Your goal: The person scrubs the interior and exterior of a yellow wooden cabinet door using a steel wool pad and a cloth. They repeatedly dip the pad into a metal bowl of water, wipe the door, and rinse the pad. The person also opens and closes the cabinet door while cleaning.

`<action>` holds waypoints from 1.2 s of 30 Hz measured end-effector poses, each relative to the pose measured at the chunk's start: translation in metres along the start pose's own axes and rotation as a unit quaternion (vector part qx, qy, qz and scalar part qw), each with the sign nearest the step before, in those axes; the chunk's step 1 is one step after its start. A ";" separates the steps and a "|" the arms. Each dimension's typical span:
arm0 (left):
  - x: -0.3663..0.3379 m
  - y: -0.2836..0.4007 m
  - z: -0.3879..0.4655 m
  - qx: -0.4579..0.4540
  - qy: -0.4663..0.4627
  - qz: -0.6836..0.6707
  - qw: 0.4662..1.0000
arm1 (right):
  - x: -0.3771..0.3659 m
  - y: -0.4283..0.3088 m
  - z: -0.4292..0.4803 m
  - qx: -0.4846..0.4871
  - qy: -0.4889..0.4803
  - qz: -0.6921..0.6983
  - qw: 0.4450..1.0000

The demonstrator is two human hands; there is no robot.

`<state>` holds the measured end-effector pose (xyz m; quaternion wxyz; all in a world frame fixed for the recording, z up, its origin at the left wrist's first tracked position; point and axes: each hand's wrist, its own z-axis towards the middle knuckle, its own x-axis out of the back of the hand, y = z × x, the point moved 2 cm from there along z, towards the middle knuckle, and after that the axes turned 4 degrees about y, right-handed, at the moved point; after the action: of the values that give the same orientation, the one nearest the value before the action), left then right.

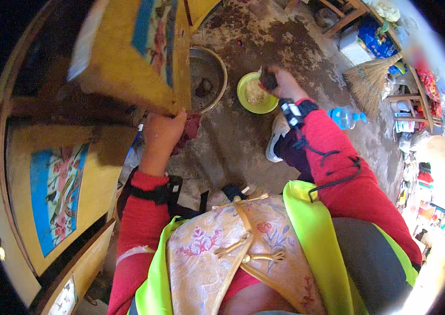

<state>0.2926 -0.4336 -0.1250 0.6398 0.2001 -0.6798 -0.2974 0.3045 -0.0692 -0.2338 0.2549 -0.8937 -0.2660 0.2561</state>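
My left hand (165, 132) grips the lower corner of an open yellow wooden cabinet door (128, 67) with a painted panel of blossoms. A maroon cloth (188, 132) shows beside its fingers; whether this hand also holds the cloth I cannot tell. In my right hand (288, 84) is a dark lump (268, 80), perhaps a scrubbing pad. That hand is over the right rim of a lime-green bowl (259, 108) with a pale, crumbly substance (254, 92) inside. Left of the bowl stands a round metal basin (222, 73) with dark liquid, partly hidden by the door.
On the right, a plastic bottle (344, 118) lies on the stained concrete floor (242, 157). Beyond it are a straw broom (370, 80) and wooden shelving (421, 98) with bags and goods. A second painted cabinet panel (59, 197) stands at the left.
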 end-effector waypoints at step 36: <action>0.001 0.010 -0.009 -0.018 -0.046 0.099 0.994 | 0.000 0.033 -0.016 -0.056 -0.126 0.197 0.971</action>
<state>0.3022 -0.4280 -0.1181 0.6378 0.1066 -0.7192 -0.2541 0.3251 -0.0986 -0.2417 0.1130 -0.9019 -0.1285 0.3965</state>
